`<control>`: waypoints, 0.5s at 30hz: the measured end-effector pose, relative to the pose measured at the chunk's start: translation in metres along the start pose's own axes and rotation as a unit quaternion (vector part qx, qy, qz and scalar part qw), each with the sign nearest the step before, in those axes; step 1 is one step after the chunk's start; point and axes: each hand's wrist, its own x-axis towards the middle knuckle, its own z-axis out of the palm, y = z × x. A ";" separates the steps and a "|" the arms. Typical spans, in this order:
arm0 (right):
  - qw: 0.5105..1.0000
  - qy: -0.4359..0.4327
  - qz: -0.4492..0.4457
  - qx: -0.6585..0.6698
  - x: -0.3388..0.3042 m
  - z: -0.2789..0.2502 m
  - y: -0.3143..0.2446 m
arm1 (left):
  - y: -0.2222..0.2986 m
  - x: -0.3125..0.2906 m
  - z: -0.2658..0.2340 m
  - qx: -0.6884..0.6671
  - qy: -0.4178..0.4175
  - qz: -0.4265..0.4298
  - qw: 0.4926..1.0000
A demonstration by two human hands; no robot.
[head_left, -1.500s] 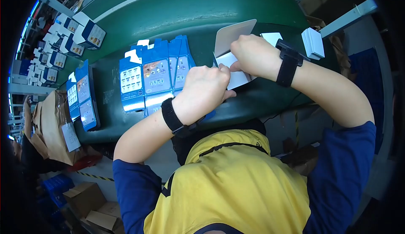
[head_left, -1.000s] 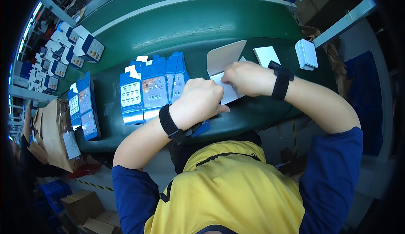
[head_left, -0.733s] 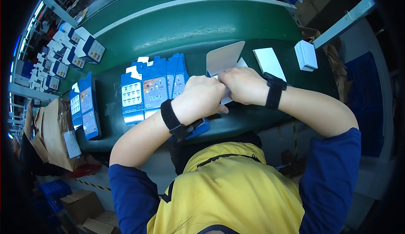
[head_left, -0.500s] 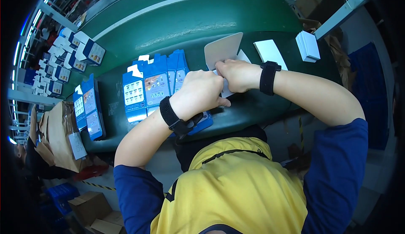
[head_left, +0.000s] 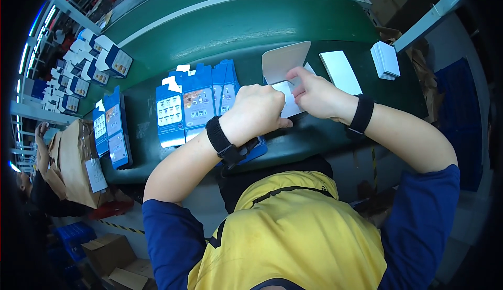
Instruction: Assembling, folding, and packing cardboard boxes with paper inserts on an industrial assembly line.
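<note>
A green table [head_left: 325, 132] stretches across the view, with the person's two forearms reaching over it from the lower edge. Left of the hands lie flat blue boxes [head_left: 196, 104], overlapping one another; a narrower bunch of blue boxes [head_left: 115, 125] lies farther left. Their panels carry a white grid of small pictures, a photo patch and rows of icons, with print too small to read. Made-up boxes [head_left: 116, 62] are grouped at the far left.

The left hand [head_left: 257, 108] is palm down at the near left of the open white box [head_left: 288, 103], fingers curled and thumb sticking out to the right; its grip is hidden, so I cannot tell what it has hold of. The right hand [head_left: 320, 95] bends in from the right, half open, forefinger and thumb parted above the box; whether they touch it is unclear.

The box sits between the hands, its opening facing up. Its lid [head_left: 284, 62] stands raised on the far side, leaning slightly right. With both hands over it, its long axis cannot be told. Farther right are a white slab [head_left: 340, 73], slanting from upper left to lower right, and a smaller white stack [head_left: 385, 60].
</note>
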 end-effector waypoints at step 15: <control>0.912 -0.039 -0.255 -0.319 -0.015 0.001 0.007 | -0.001 0.002 -0.001 -0.005 0.027 0.042 0.999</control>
